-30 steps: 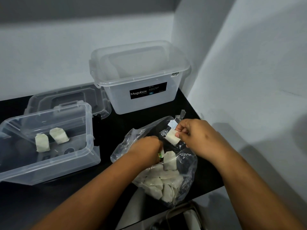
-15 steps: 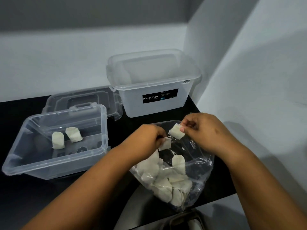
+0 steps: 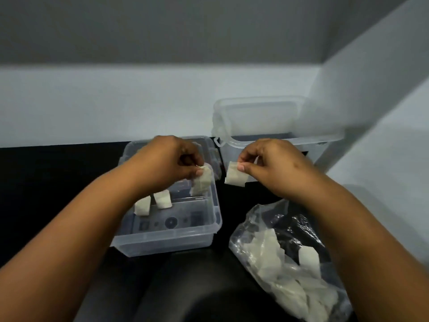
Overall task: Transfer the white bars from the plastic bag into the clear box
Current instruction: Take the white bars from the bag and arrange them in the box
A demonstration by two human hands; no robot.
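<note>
**Ana:** Hands first. What does each one have?

**Ben:** The left hand (image 3: 169,162) is pinched closed on a white bar (image 3: 201,180), thumb and fingertips at its top edge. The bar hangs inside the rim of the clear box (image 3: 162,240), toward the box's 2 o'clock corner.

**Ana:** And the other?

**Ben:** The right hand (image 3: 276,166) pinches a second white bar (image 3: 235,176) the same way, fingers closed on its upper corner. That one hangs over the black table (image 3: 46,182), just beside the box at its 3 o'clock side, not over the opening.

**Ana:** Anything in the box?

**Ben:** Two bars (image 3: 153,202) lie side by side on the floor, near 10 o'clock from the box's centre, partly behind the left wrist.

**Ana:** The bag?

**Ben:** The plastic bag (image 3: 255,228) lies open at 4 o'clock from the box, under the right forearm, with a heap of bars (image 3: 278,270) inside. A larger lidded container (image 3: 267,122) stands at 12 o'clock behind the right hand.
</note>
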